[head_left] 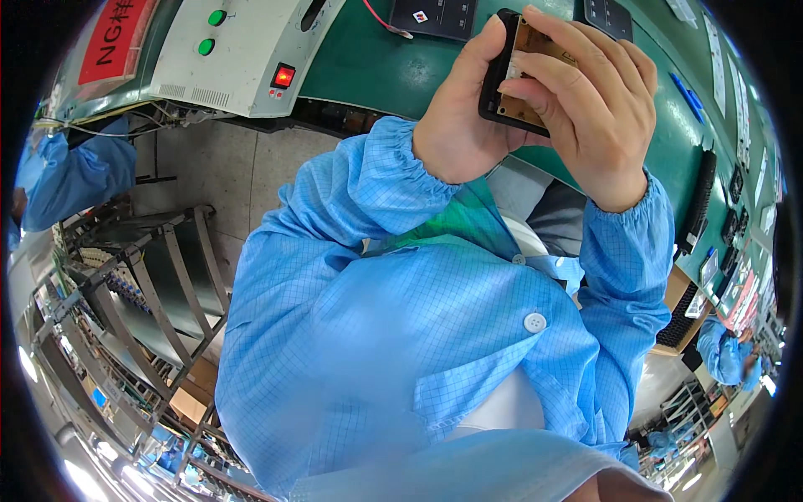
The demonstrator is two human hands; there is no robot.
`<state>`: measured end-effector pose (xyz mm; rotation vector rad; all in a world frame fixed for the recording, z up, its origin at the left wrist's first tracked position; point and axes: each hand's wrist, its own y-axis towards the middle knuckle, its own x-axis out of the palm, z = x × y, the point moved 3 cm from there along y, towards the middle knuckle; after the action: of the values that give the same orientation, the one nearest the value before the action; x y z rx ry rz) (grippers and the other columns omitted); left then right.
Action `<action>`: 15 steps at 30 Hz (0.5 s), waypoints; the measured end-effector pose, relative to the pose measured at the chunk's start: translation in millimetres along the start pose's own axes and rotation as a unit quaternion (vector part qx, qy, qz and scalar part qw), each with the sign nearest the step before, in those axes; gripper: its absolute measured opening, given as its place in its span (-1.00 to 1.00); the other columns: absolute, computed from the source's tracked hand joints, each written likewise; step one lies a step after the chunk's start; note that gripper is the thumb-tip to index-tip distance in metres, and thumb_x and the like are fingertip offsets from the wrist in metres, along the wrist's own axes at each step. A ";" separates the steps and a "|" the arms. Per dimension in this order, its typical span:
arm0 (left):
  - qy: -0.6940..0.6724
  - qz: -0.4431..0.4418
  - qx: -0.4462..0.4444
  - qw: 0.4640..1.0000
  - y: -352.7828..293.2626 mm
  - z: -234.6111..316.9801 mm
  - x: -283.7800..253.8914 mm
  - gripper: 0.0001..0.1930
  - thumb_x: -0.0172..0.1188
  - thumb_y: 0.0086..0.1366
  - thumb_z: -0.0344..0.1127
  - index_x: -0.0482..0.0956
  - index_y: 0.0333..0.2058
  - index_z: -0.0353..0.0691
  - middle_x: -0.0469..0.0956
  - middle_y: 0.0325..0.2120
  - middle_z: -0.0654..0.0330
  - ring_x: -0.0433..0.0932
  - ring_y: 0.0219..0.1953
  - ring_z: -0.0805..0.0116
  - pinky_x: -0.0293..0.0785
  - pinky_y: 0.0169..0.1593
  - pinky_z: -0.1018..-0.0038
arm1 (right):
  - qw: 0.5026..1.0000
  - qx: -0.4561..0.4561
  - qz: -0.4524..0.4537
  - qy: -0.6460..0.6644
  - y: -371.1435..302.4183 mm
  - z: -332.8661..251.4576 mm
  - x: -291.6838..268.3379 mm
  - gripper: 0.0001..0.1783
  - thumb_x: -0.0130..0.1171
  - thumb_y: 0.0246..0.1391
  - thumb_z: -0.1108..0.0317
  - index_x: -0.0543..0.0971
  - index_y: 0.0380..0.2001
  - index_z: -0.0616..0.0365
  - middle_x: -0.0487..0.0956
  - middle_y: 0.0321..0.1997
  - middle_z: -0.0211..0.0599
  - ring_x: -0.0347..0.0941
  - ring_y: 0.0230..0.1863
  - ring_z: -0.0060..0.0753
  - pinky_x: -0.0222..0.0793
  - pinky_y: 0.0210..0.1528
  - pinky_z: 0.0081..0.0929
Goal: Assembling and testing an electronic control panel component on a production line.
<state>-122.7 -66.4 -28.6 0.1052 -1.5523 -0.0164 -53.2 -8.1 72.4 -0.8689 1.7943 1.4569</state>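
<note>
My left hand (458,125) is closed around a black rectangular housing (493,94), its thumb along the left edge. Inside the housing shows a brown-gold board (520,112), partly covered by my fingers. Over that board my right hand (598,105) is bent, with thumb and index fingertip close together on a small pale piece too little to name. Its other fingers reach across the housing's far end. Both hands are raised above the near edge of the green work table (376,71).
A pale machine box (242,50) with green buttons and a lit red switch stands at left, beside a red sign (115,42). Black flat devices (435,18) lie at the back, a blue pen (687,96) at right. A metal rack (159,293) stands left on the floor.
</note>
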 end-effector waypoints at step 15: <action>-0.054 0.056 -0.012 0.997 1.6 -6.0 -21.1 -0.55 -0.07 0.36 0.10 0.39 0.04 -0.07 0.43 -0.07 0.17 0.46 -0.04 0.29 0.41 -0.02 0.36 | 1.000 -0.004 0.003 -0.015 -3.6 -0.7 2.8 -0.73 0.33 -0.25 0.16 0.57 -0.43 -0.02 0.57 -0.11 -0.26 0.50 -0.21 -0.23 0.17 -0.13 -0.27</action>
<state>-117.2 -62.9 -49.6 -0.0015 -1.6627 0.0489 -51.9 -9.6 68.2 -0.8417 1.7706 1.4739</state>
